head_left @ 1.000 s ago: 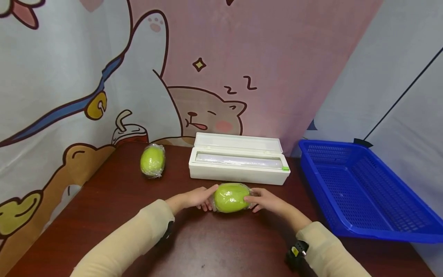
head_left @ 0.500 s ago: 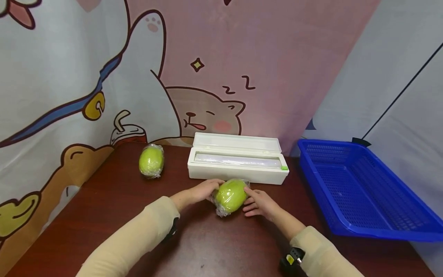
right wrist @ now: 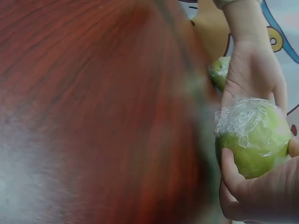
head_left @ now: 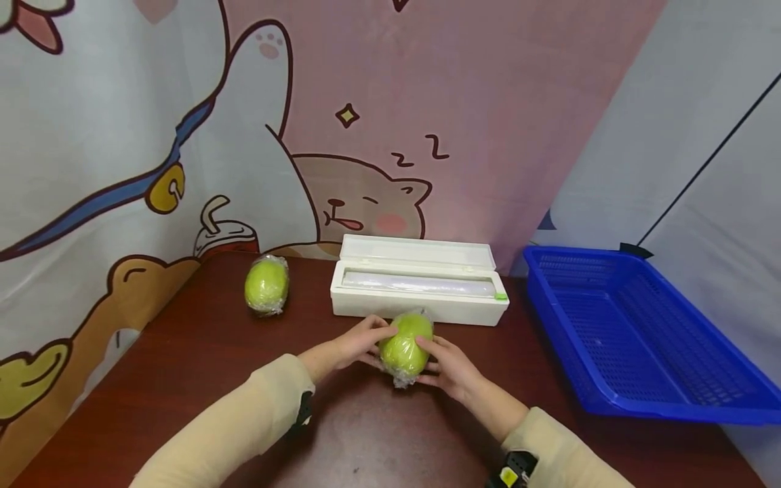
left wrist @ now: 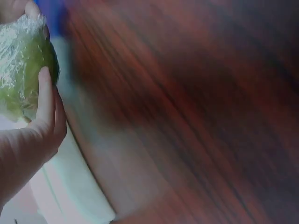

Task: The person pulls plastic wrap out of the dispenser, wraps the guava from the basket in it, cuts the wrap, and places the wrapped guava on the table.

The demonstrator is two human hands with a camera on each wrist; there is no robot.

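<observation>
A green oval fruit (head_left: 405,351) in clear cling film is held between both hands, just in front of the white box. The left hand (head_left: 354,344) grips its left side, thumb on top and fingers low at the side. On the other side the right hand (head_left: 454,369) holds it, thumb over the front and fingers beneath. The right wrist view shows crumpled film bunched at one end of the fruit (right wrist: 254,140). In the left wrist view, fingers lie along the fruit (left wrist: 23,70). Its exact kind I cannot tell.
Behind the hands stands a white cling film box (head_left: 421,305), lid raised, with a film roll (head_left: 421,283) inside. A second wrapped green fruit (head_left: 267,285) rests at the back left. A blue plastic basket (head_left: 601,400) stands to the right on the dark red-brown table (head_left: 390,454).
The fruit between the hands has turned from lying sideways to nearly lengthwise, its bunched film end now toward the person. The hands have shifted their hold around it.
</observation>
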